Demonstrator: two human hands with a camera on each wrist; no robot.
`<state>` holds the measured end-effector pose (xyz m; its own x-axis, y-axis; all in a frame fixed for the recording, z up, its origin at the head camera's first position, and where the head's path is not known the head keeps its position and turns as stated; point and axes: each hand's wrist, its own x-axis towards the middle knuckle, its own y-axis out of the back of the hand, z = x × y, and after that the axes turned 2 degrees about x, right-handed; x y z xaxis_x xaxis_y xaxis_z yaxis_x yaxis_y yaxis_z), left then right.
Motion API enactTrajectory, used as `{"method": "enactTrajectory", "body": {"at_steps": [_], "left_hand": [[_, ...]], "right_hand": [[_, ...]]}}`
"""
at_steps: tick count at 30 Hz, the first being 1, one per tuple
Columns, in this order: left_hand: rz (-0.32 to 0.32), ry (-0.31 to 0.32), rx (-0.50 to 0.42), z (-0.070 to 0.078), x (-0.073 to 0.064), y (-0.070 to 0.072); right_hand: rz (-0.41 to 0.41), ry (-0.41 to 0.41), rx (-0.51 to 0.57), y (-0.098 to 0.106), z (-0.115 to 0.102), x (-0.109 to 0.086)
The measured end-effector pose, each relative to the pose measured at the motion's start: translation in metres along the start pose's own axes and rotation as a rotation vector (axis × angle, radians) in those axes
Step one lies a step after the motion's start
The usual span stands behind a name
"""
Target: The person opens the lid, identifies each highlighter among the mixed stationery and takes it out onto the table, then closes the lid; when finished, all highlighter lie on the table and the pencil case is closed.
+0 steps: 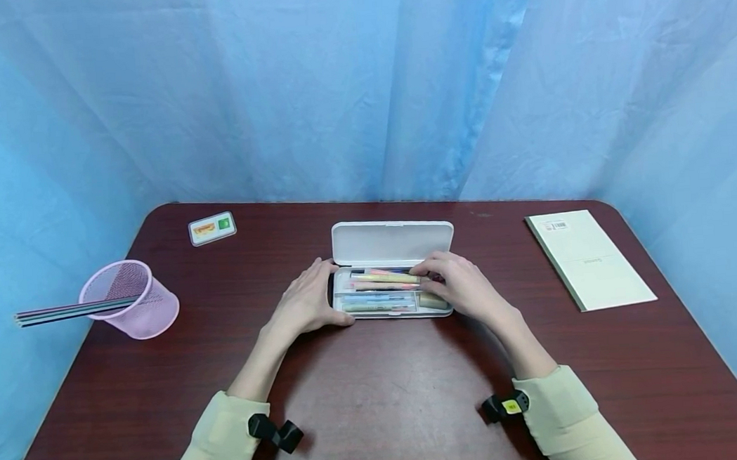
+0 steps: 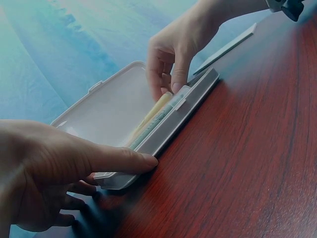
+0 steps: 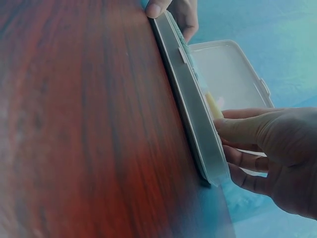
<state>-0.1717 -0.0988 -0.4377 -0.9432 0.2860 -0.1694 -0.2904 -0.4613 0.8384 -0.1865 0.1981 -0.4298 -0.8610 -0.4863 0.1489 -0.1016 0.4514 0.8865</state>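
A white pencil case (image 1: pixel 391 317) lies on the table with its lid (image 1: pixel 392 241) raised at the back. Inside are several pens and markers, among them pale green and blue ones (image 1: pixel 378 301) in the front compartment. My left hand (image 1: pixel 306 297) holds the case's left end, thumb at the front corner and fingers toward the back. My right hand (image 1: pixel 463 284) reaches into the right part of the case and pinches the end of a yellow pen (image 1: pixel 393 278). In the right wrist view, the right fingers (image 3: pixel 242 130) partly hide that yellow end.
A pink mesh pen cup (image 1: pixel 158 306) lies tilted at the left, with several dark sticks (image 1: pixel 76 311) jutting from its mouth. Behind it is a small white tin with pictures (image 1: pixel 213 228). A pale notebook (image 1: pixel 592 258) lies at the right. Blue curtains (image 1: pixel 360 90) surround the table.
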Motion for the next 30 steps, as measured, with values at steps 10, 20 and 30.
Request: {"method": "enactTrajectory", "body": {"at_steps": [10, 20, 30], "left_hand": [[0.002, -0.002, -0.003, -0.0011, 0.0008, -0.0006], [0.000, -0.002, -0.002, -0.0006, 0.0016, 0.0003], [-0.004, -0.001, -0.007, -0.0010, 0.0007, -0.0002]], "right_hand": [[0.012, 0.015, -0.021, -0.0005, -0.0047, -0.0001], [0.033, -0.010, -0.042, -0.0019, -0.0082, 0.0017], [0.068, -0.006, -0.044, -0.0035, -0.0072, 0.0001]]}}
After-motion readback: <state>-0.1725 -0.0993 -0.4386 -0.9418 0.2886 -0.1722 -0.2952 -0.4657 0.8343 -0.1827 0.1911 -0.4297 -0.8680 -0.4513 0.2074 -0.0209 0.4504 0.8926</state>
